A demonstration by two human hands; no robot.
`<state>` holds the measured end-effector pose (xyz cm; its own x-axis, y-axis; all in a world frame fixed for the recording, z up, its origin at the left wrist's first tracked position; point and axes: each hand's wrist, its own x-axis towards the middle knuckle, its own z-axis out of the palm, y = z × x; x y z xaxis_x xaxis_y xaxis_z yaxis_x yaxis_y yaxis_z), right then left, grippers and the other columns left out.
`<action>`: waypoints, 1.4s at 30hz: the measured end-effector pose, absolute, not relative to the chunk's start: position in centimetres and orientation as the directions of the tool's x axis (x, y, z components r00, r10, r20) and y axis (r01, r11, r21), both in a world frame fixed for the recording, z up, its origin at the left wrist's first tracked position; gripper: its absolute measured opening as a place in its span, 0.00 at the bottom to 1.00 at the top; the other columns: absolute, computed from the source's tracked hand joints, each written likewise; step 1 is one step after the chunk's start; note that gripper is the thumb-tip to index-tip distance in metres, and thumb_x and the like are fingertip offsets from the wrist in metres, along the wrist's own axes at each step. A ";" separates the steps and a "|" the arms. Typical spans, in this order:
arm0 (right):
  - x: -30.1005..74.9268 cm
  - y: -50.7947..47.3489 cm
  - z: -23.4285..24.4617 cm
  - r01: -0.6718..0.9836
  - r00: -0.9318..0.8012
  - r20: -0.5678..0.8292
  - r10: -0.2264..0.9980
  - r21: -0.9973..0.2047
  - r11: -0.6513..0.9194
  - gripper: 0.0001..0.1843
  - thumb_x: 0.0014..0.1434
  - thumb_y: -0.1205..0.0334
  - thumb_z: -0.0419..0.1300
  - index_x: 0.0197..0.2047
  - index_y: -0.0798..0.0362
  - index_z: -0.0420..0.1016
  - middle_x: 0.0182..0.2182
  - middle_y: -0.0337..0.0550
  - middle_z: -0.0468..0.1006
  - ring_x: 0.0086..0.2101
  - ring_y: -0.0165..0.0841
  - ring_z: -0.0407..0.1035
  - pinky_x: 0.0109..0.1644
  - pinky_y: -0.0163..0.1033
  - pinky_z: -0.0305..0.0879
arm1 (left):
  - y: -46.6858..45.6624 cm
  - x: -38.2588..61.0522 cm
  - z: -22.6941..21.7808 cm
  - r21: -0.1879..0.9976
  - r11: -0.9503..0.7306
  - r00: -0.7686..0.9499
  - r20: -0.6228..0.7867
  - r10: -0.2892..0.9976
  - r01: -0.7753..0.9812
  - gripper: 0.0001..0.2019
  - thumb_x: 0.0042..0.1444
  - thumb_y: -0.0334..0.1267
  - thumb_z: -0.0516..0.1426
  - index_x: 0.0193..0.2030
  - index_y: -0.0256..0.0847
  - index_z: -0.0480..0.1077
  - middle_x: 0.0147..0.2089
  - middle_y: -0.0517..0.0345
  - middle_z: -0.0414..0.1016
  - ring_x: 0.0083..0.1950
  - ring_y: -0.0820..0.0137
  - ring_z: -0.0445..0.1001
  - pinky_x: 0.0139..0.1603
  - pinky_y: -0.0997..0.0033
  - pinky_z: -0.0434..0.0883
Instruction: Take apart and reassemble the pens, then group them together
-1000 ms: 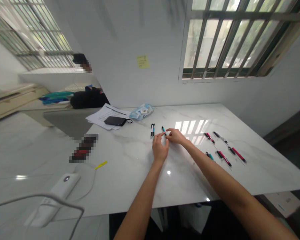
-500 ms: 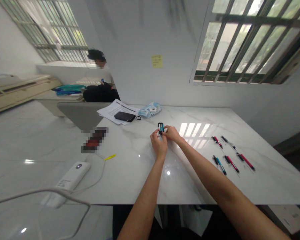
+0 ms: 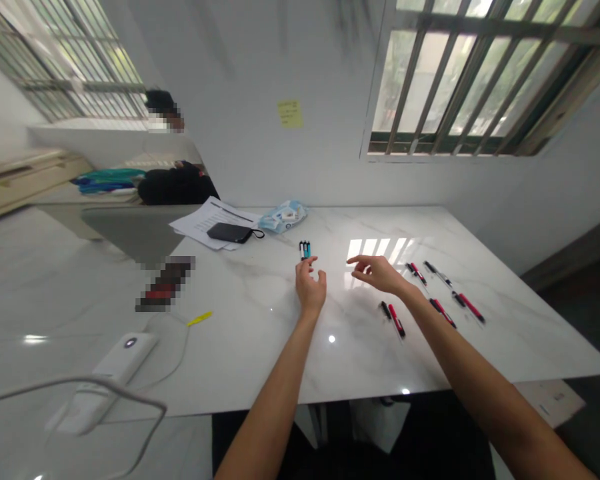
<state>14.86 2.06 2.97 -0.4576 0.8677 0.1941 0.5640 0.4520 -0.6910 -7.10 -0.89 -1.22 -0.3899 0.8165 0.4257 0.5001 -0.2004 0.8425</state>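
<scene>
A small group of blue-and-black pens [image 3: 305, 250] lies side by side on the white marble table [image 3: 260, 333]. My left hand [image 3: 310, 288] hovers just below them, fingers loosely apart, holding nothing. My right hand [image 3: 379, 272] is open with fingers spread, off to the right of the blue pens and left of several red-and-black pens [image 3: 433, 293] scattered on the table. One red pen [image 3: 395, 319] lies just under my right wrist.
At the back of the table lie papers [image 3: 207, 223], a dark pouch [image 3: 229, 232] and a blue-white packet [image 3: 283, 217]. A white power bank [image 3: 103, 380] with a cable and a yellow clip [image 3: 200, 319] sit at the left. A person is far left by a window.
Both hands held a blue pen and set it beside the two others. Now they have let go; the right hand has moved right towards the red pens.
</scene>
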 end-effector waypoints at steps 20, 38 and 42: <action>23.3 -5.9 1.1 0.625 -0.558 0.100 0.824 -0.602 0.497 0.36 0.56 0.67 0.69 0.67 0.41 0.71 0.53 0.44 0.80 0.56 0.45 0.68 0.62 0.54 0.67 | -3.0 -3.7 -0.1 0.732 -0.411 0.021 0.478 0.878 0.544 0.14 0.57 0.28 0.57 0.47 0.45 0.77 0.50 0.54 0.77 0.45 0.66 0.76 0.46 0.65 0.74; 20.4 -6.3 -0.3 0.633 -0.282 0.377 0.882 -0.618 0.467 0.25 0.60 0.63 0.69 0.60 0.44 0.75 0.49 0.45 0.81 0.45 0.41 0.73 0.53 0.51 0.73 | -3.1 -2.8 -0.9 0.955 -0.224 0.182 0.190 0.965 0.195 0.10 0.56 0.42 0.65 0.42 0.41 0.78 0.37 0.56 0.81 0.36 0.70 0.77 0.37 0.72 0.72; 20.4 -6.2 -0.9 0.657 -0.292 0.280 0.915 -0.636 0.404 0.18 0.59 0.67 0.68 0.53 0.45 0.80 0.40 0.42 0.84 0.41 0.39 0.75 0.48 0.46 0.73 | -3.3 -2.8 -0.5 0.926 -0.272 0.187 0.228 0.955 0.260 0.08 0.56 0.41 0.64 0.41 0.42 0.79 0.36 0.58 0.81 0.34 0.71 0.76 0.36 0.72 0.70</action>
